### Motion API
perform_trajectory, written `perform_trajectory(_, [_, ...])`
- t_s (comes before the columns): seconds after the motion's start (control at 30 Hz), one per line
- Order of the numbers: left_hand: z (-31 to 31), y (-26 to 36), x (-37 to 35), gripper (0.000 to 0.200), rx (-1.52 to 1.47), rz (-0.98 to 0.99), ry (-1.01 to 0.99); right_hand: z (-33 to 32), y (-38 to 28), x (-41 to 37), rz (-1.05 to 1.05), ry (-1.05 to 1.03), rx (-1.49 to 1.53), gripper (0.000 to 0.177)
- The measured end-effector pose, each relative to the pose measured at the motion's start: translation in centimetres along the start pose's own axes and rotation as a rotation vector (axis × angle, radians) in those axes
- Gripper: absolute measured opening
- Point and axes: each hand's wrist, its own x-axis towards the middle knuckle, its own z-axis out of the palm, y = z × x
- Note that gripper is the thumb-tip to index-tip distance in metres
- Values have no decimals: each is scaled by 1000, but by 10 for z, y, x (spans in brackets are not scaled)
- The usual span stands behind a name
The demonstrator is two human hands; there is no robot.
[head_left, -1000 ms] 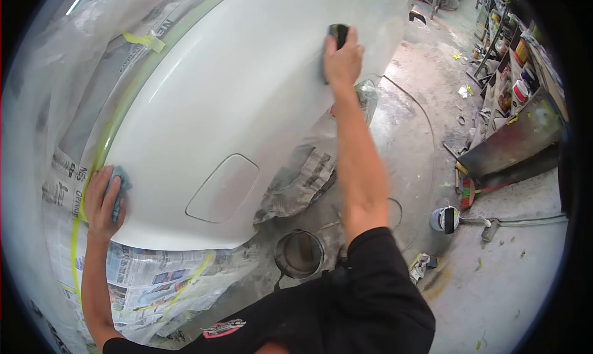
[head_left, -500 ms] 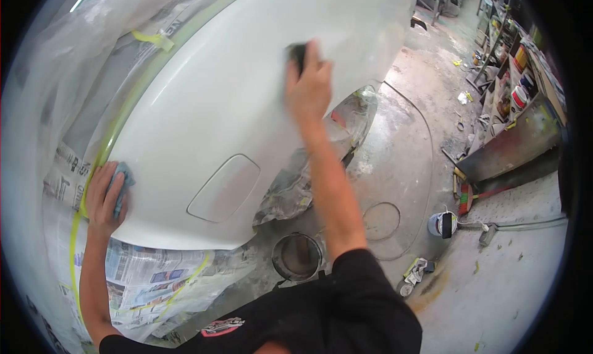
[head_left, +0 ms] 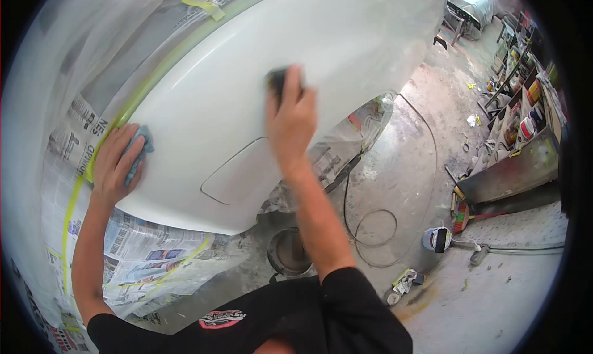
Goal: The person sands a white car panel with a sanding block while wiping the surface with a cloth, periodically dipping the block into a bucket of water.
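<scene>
A white car body panel (head_left: 185, 125) with a rounded fuel flap (head_left: 238, 172) outlined in it fills the upper middle. My right hand (head_left: 293, 125) is closed around a dark block that looks like a sanding block (head_left: 279, 82), held against the panel above the flap; both are somewhat blurred. Over at the panel's left edge rests my left hand (head_left: 116, 159), its fingers curled over a crumpled blue cloth (head_left: 141, 153). Yellow-green masking tape (head_left: 133, 104) runs along that edge beside the left fingers.
Newspaper (head_left: 133, 246) and plastic sheeting cover the area below and left. A bucket (head_left: 289, 252) stands on the floor under the panel. A thin hose (head_left: 377, 210) coils across the floor. To the right are a white pail (head_left: 437, 240), a broom (head_left: 461, 218) and cluttered shelves (head_left: 525, 128).
My right hand and the block have moved down the panel, closer to the fuel flap. My left hand stays at the left edge with the cloth. The whole view has shifted slightly.
</scene>
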Motion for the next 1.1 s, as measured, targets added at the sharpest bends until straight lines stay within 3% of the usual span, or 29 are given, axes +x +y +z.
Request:
perform_trajectory(0.1, [-2, 4, -1, 62, 8, -17, 17, -11, 9, -13, -94, -75, 15, 72])
perform_trajectory(0.17, [1, 2, 1, 65, 0, -11, 34, 2, 49, 44, -5, -35, 53, 64])
perform_trajectory(0.23, [2, 0, -2, 65, -16, -11, 45, 2, 78, 104, 225, -50, 3, 60])
perform_trajectory(0.33, [-1, 3, 0, 65, -10, -26, 30, 7, 67, 118, 399, -20, -60, 62])
perform_trajectory(0.5, [-1, 4, -2, 65, -18, -35, 32, -9, -1, -13, -142, -22, 27, 72])
perform_trajectory(0.57, [0, 3, -2, 64, -22, -38, 31, -6, 29, 17, -78, -85, 74, 68])
perform_trajectory(0.67, [1, 1, -3, 64, -32, -29, 29, 7, 100, 117, 220, -60, -6, 63])
perform_trajectory(0.7, [1, 1, -3, 64, -35, -32, 27, 2, 108, 140, 368, -95, -45, 61])
perform_trajectory(0.8, [0, 2, -2, 64, -31, -37, 32, 6, 95, 140, 477, -124, -104, 62])
perform_trajectory(0.83, [1, 2, -2, 64, -30, -38, 33, 3, 79, 117, 377, -107, -47, 63])
perform_trajectory(0.87, [1, 2, -1, 64, -28, -38, 34, 10, 67, 78, 137, -1, -58, 64])
perform_trajectory(0.97, [1, 1, -3, 65, -28, -28, 28, -15, 17, -2, -104, -124, 86, 74])
perform_trajectory(1.03, [3, 0, -3, 65, -33, -17, 34, -11, 48, 31, -31, -141, 142, 71])
perform_trajectory(1.1, [4, -1, -2, 65, -32, -10, 33, 4, 101, 89, 80, -20, 81, 66])
